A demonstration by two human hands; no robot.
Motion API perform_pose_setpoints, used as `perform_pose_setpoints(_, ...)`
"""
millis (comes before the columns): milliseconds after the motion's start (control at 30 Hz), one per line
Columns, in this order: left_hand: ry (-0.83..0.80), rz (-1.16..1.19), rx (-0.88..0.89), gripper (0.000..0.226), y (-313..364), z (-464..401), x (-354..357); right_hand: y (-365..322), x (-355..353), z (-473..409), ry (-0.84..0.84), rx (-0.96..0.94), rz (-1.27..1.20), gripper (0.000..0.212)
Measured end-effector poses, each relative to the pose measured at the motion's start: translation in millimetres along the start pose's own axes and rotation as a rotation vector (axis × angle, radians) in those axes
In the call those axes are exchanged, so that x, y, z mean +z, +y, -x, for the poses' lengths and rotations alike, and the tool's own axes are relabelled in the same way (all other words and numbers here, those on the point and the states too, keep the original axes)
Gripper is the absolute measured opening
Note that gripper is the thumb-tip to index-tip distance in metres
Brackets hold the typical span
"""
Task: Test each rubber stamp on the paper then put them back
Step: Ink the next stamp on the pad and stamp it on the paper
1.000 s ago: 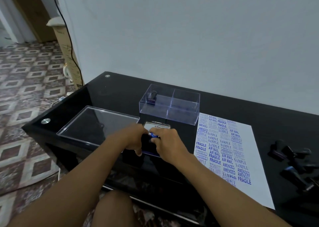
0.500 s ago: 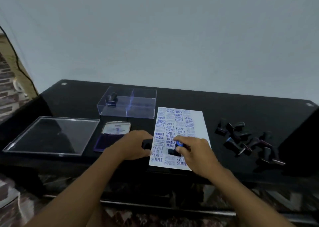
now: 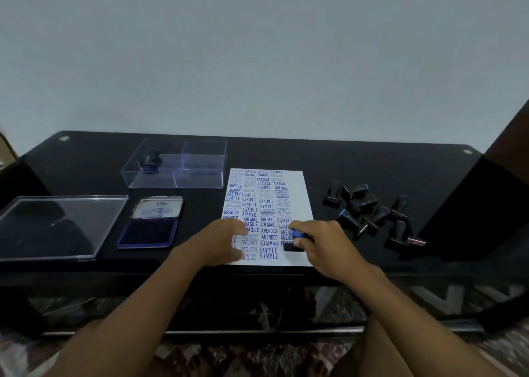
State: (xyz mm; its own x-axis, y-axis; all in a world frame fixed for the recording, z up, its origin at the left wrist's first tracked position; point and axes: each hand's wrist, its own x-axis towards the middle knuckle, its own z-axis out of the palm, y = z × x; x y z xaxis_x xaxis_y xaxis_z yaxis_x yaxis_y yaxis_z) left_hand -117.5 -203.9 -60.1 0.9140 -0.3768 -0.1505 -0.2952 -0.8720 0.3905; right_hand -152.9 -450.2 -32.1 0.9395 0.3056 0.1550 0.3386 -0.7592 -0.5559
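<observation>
Black table [image 3: 372, 159]; paper [image 3: 297, 199] reads SAMPLE, FRAGILE, AIR MAIL, AMENDED.

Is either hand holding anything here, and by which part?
The right hand grips a rubber stamp by its handle, base on the paper. The left hand holds nothing, resting on the paper.

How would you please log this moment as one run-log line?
right hand: presses stamp on paper | left hand: steadies paper | box: one stamp
</observation>
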Motion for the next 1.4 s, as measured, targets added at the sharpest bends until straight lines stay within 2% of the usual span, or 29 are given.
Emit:
perform_pose_setpoints(467, 0.022, 0.047, 0.004, 0.060, -5.1, -0.4, 5.8, 3.4, 15.3, -3.7, 0.002, 0.005, -0.030, 0.005)
perform_pose_setpoints(700, 0.021, 0.046, 0.001, 0.060, -5.4, -0.1, 6.9, 5.9, 19.6, -4.7, 0.030, -0.013, -0.039, 0.017)
perform_pose_setpoints(933, 0.018, 0.031, 0.005, 0.060, -3.7, -1.0, 6.9, 7.2, 26.5, 12.4, 0.047, -0.109, 0.020, 0.008)
perform_pose_setpoints(1267, -0.007, 0.043, -0.025, 0.060, -2.3, -2.3, 5.7, 3.5, 14.8, -6.6, -0.040, -0.040, 0.025, 0.006)
perform_pose_setpoints(1400, -0.016, 0.051, -0.041, 0.053, -2.7, -3.8, 3.6, 1.0, 1.4, -15.6, 0.038, 0.009, -0.036, 0.014)
